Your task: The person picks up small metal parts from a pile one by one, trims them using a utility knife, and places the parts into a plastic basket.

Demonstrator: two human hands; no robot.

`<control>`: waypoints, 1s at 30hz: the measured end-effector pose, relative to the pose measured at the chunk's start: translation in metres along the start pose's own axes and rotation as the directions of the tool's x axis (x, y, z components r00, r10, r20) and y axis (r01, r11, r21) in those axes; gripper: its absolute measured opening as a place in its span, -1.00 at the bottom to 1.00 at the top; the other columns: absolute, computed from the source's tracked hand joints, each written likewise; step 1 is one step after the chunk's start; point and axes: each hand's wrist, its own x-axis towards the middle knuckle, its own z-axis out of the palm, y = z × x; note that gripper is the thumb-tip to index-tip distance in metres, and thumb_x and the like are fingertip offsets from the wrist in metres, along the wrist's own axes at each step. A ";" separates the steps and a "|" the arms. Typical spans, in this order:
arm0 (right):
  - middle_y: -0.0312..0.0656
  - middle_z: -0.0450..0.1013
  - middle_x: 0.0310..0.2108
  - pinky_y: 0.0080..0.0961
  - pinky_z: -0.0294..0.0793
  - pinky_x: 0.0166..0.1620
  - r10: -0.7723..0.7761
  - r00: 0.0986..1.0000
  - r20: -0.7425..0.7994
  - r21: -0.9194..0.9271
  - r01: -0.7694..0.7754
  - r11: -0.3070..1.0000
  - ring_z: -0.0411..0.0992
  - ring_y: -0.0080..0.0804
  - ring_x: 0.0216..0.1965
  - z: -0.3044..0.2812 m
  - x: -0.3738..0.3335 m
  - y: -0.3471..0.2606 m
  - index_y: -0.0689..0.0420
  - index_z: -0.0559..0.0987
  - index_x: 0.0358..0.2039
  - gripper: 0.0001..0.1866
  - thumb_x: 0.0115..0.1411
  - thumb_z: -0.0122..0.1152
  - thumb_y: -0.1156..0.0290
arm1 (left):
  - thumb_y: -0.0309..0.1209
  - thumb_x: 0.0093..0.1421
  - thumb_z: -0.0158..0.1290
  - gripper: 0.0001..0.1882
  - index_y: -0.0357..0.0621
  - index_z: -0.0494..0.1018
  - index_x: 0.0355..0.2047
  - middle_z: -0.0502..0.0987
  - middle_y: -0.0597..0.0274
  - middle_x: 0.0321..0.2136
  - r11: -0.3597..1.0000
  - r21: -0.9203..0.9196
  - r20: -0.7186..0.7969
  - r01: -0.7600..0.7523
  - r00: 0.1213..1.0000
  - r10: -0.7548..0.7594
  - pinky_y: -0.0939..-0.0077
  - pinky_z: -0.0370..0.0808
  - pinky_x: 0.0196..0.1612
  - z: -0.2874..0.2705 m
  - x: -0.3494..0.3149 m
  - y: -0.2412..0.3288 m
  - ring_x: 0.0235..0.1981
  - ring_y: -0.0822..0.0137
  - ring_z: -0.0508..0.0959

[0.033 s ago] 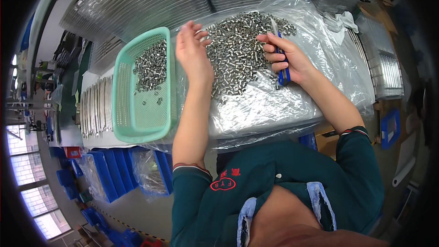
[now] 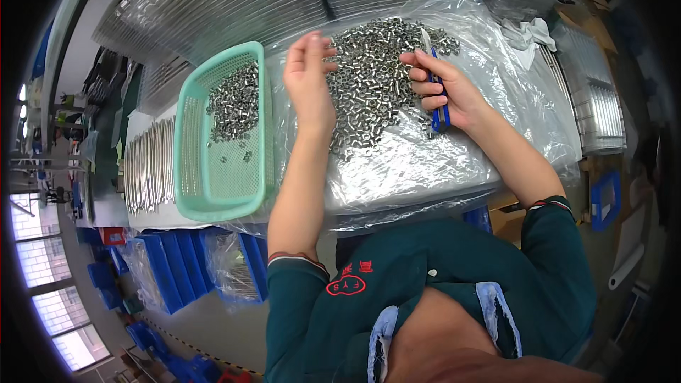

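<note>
My right hand is closed around a blue utility knife, its blade out and angled up and away from me. The thumb and forefinger come together at the tip, and whether a small part sits between them I cannot make out. My left hand is raised at the left edge of a heap of small shiny metal sleeve-like parts. Its fingers are loosely bent and apart, with nothing visible in them. To its left stands a mint-green plastic basket, holding a smaller pile of similar parts.
Clear plastic sheeting covers the table under the heap. Stacks of clear ribbed trays line the back. Metal rods lie left of the basket. A whitish cloth is at the right back; blue bins stand below the table's left side.
My left hand has shifted slightly right, toward the heap, and its fingers have bent in a little more. The right hand and the knife have barely moved.
</note>
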 end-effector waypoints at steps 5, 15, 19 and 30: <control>-0.46 0.19 -0.61 -0.92 0.02 -0.78 -0.067 0.997 -0.036 0.003 0.068 0.998 0.05 -0.85 -0.74 0.003 0.000 -0.001 0.15 0.37 -0.21 -0.72 0.23 -0.10 0.20 | -0.32 -0.12 0.16 -0.82 -0.04 0.47 -0.47 0.42 0.28 -0.34 0.229 0.763 0.618 -0.605 0.786 0.018 0.25 0.15 -0.03 0.002 -0.015 -0.020 -0.10 0.22 0.31; -0.49 0.20 -0.61 -0.92 0.04 -0.75 -0.072 0.994 -0.081 -0.128 0.061 0.990 0.06 -0.87 -0.72 0.005 -0.003 -0.001 0.14 0.38 -0.23 -0.74 0.21 -0.04 0.22 | -0.43 -0.02 0.10 -0.87 -0.12 0.46 -0.42 0.42 0.19 -0.26 0.444 0.649 0.635 -0.618 0.761 0.131 0.32 0.24 -0.04 0.011 -0.017 -0.017 -0.11 0.21 0.36; -0.46 0.27 -0.57 -0.94 0.03 -0.74 0.004 1.000 -0.016 -0.251 -0.008 0.968 0.11 -0.89 -0.70 0.008 -0.004 0.008 0.10 0.39 -0.44 -0.85 0.11 0.11 0.32 | -0.46 0.09 0.03 -0.84 -0.18 0.46 -0.30 0.42 0.22 -0.24 0.852 0.453 0.584 -0.262 0.809 -0.062 0.57 0.37 -0.17 0.012 -0.021 -0.019 -0.18 0.41 0.41; -0.45 0.27 -0.58 -0.94 0.02 -0.75 -0.072 0.997 -0.024 -0.248 0.064 0.967 0.11 -0.89 -0.70 0.010 -0.006 0.007 0.09 0.38 -0.44 -0.84 0.10 0.13 0.32 | -0.47 0.11 0.01 -0.84 -0.21 0.46 -0.29 0.40 0.23 -0.23 0.919 0.393 0.571 -0.027 0.790 -0.221 0.57 0.36 -0.16 0.015 -0.023 -0.015 -0.17 0.40 0.41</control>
